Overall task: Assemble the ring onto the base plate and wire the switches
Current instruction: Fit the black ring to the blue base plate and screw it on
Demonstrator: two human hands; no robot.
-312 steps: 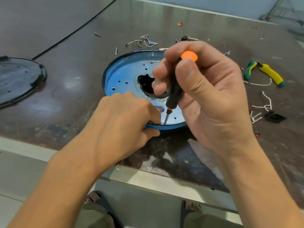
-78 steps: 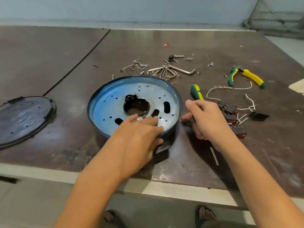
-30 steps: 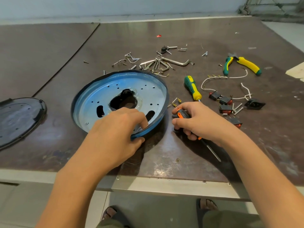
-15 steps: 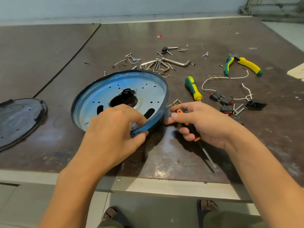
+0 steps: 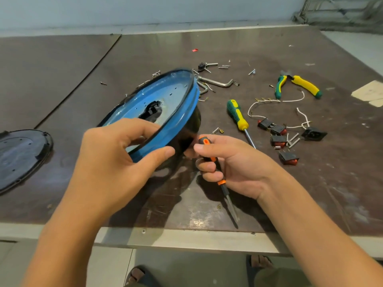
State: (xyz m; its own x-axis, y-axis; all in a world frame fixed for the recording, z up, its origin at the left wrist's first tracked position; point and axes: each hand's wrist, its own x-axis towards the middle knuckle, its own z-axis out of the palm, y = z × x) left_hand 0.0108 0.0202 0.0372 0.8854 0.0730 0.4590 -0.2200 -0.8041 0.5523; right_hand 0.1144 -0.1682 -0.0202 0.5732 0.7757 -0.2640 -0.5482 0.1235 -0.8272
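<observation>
Black cover [image 5: 20,156] lies far left on the desk [image 5: 157,50]. The left grip [image 5: 116,160] pinches the near rim of the tilted blue plate [image 5: 165,98], thumb outside. The right grip [image 5: 236,162] is curled round an orange-black screwdriver [image 5: 222,181]. Switches [image 5: 278,140] on white wires [image 5: 290,100] lie right.

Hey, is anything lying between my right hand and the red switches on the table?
Nothing visible: bare table separates the right hand from the nearest switch. The hand grips the orange screwdriver, though.

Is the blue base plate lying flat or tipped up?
Tipped up: the left hand grips the blue base plate by its near rim; its dark underside shows.
</observation>
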